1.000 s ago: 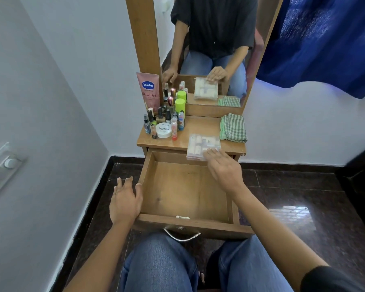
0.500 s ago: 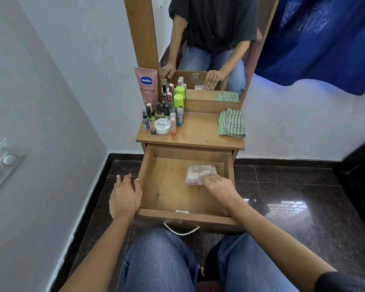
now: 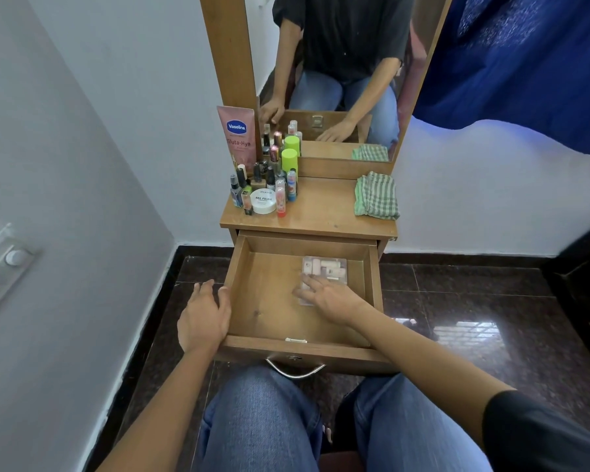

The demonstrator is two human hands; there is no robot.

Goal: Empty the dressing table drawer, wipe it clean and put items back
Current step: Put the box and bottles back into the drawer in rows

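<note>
I see the open drawer (image 3: 375, 284) holding only a clear box (image 3: 324, 269); my right hand (image 3: 331, 298) lies flat and open on its near edge; my left hand (image 3: 203, 318) rests open on the drawer's left side.

My corner, pale walls (image 3: 92, 137) and dark tiles (image 3: 474, 301).
A blue curtain (image 3: 525, 63) hangs on my right; window light glints off the floor.

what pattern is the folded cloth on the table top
The folded cloth is green and white, in a striped or checked weave. It shows best in the head view, at the right of the table top.
</note>
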